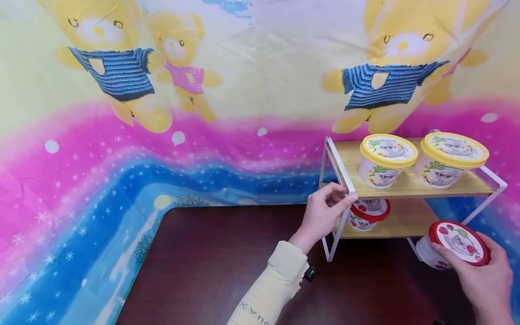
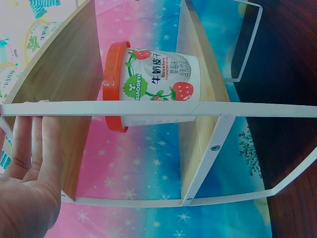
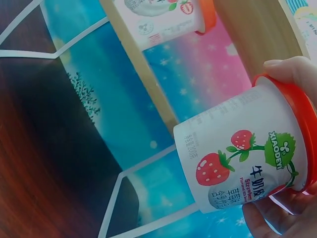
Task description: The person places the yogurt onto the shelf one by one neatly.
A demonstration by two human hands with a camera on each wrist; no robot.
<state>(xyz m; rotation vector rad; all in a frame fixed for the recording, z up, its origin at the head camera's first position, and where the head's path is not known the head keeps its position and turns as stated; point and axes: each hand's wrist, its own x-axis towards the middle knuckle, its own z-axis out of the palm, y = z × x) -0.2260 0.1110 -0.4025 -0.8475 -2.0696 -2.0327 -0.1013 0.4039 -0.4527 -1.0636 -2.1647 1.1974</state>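
Observation:
My right hand point(image 1: 489, 277) holds a white tub with a red lid and strawberry prints point(image 3: 237, 148), fingers and thumb around its lid end. The tub is tilted in front of the right end of a two-tier shelf rack point(image 1: 406, 219). At the rack's upper left front corner, my left hand point(image 1: 321, 214) grips the white metal frame point(image 2: 148, 108) between thumb and fingers. A second red-lidded strawberry tub point(image 2: 161, 82) stands upright on the lower board, at its left end.
Two yellow-lidded tubs, one on the left point(image 1: 386, 160) and one on the right point(image 1: 451, 158), stand on the upper board. The rack stands on a dark brown table point(image 1: 211, 262). Behind it hangs a cloth printed with bears point(image 1: 260, 81).

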